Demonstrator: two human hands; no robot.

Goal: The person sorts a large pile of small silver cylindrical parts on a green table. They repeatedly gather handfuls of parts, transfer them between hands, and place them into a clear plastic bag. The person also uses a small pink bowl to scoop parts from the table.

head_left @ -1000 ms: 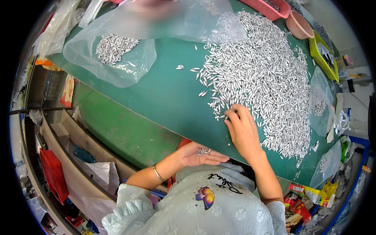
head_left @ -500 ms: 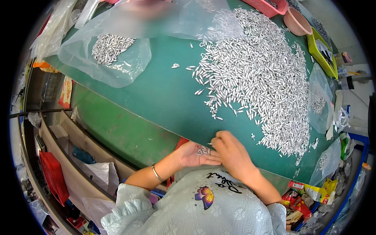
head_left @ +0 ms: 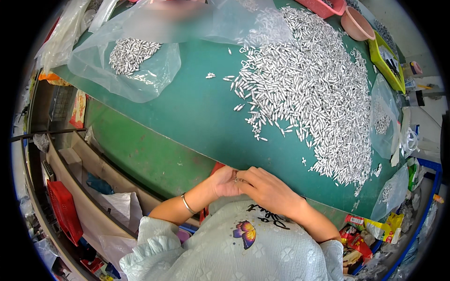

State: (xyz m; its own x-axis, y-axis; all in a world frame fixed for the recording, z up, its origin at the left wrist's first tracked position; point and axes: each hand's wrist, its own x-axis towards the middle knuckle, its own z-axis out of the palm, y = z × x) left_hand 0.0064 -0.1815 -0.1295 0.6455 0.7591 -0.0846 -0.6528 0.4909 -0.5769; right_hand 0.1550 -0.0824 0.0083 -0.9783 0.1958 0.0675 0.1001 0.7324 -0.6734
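Note:
At the near edge of the green table, my left hand [head_left: 225,181] is cupped around small silver bullet-shaped metal pieces, now mostly hidden from sight. Over its palm and fingers lies my right hand [head_left: 265,187], fingers bent and drawn together at the left palm. What its fingertips grip is hidden. Beyond both hands, a wide heap of the same silver pieces [head_left: 304,89] spreads over the table's right half, with a few strays along its left side. A clear plastic bag [head_left: 152,86] at the far left has a smaller pile of silver pieces [head_left: 131,55] in it.
The green tabletop [head_left: 197,117] ends just in front of me. At the far right stand a pink bowl [head_left: 357,24], a pink tray [head_left: 323,8] and a yellow-green basket [head_left: 386,65]. Small plastic bags [head_left: 384,126] line the right edge. Shelving with a red basket [head_left: 63,213] is at left.
My right hand has moved left and down onto my left hand. The left palm, which lay open with silver pieces showing, is now curled and largely covered.

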